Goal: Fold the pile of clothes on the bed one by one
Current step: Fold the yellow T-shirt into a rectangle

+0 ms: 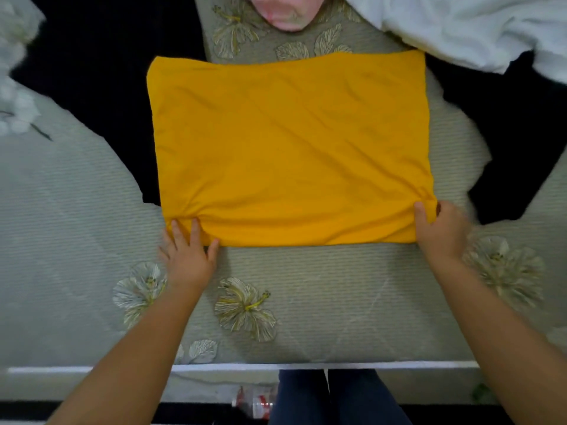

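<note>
Yellow garment lies flat on the bed, folded into a wide rectangle, mild creases across it. It sits just ahead of both hands, spanning the gap btwn them.

Left hand is at the garment's near-left corner: fingers spread, tips on top of the cloth, thumb at the near edge. Cloth bunches a bit under the fingertips. Looks like a partly open pinch on the corner, but can't tell if anything goes under the fabric.

Right hand is at the near-right corner, w/ thumb on top of the cloth and fingers wrapped round the side edge; closed on that corner, fabric puckered at the grip. Hand is a bit blurred.

Both forearms bare, reaching in from the near edge of the bed.

Black clothing spreads beyond and to the left of the left hand, running under the yellow garment's left edge. More black clothing lies beyond and to the right of the right hand. White fabric is heaped far ahead-right, overlapping the black. Pink item far ahead, centre, cut off by frame top. White fabric patch at far left, blurry.

Bed cover is pale grey-green w/ ribbed texture and flower prints. Below the bed's near edge: person's dark jeans and a plastic bottle on the floor.
</note>
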A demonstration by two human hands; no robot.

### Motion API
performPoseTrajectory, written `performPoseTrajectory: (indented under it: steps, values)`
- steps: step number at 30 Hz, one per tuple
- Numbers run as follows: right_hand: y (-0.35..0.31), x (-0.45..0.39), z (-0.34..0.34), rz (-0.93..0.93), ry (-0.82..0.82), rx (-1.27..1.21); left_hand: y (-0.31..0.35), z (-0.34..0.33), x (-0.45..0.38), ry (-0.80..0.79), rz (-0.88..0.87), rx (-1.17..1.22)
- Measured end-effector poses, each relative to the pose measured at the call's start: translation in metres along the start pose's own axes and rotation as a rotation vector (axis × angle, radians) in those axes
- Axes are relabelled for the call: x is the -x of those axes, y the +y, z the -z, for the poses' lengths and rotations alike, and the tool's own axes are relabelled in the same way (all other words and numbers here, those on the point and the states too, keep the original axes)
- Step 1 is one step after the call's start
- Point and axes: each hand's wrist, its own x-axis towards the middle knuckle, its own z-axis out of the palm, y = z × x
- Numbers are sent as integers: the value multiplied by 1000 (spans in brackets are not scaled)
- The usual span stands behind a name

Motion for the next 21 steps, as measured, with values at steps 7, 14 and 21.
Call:
performPoseTrajectory:
  steps: [7, 14, 21]
  values:
    - [-8, 38, -22, -321, 37, -54, 109, 37, 8, 47, -511, -213]
    - [-1, 26, -21, -419, 76, -204, 276, 55, -23, 57, -999, -636]
    - [-5, 1, -14, -342, 46, -224, 382, 45, -46, 91, -1192, -998]
